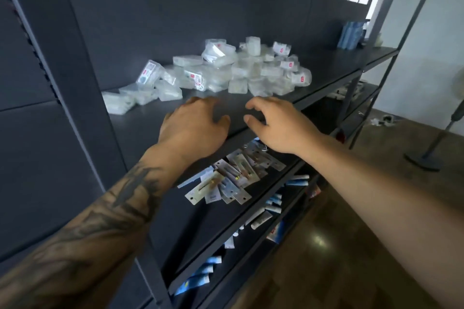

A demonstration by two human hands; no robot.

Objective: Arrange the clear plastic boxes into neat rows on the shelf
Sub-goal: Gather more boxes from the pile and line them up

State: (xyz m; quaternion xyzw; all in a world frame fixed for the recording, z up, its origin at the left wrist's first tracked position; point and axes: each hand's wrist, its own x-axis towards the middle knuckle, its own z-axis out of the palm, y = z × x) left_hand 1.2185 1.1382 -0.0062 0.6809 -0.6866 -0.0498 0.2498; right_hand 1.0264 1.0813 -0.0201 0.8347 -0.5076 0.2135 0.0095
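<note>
While the clear plastic boxes (226,70) lie in a loose heap across the middle of the frame, on the dark shelf (140,128), nothing is yet in a row: some are tipped on edge, some stacked crookedly, and a few strays trail off toward the left. My left hand (193,125) and right hand (273,125) hover side by side just below the heap, near the shelf's front edge, fingers loosely curled and holding nothing. I judge this to be the very start, reaching in before any sorting. Next I should pull a box or two from the near edge of the pile and square them along the bare front strip. Lower down, flat blister packs (226,178) and what look like small tubes (261,218) sit on the shelves beneath, though blur makes those hard to name.
</note>
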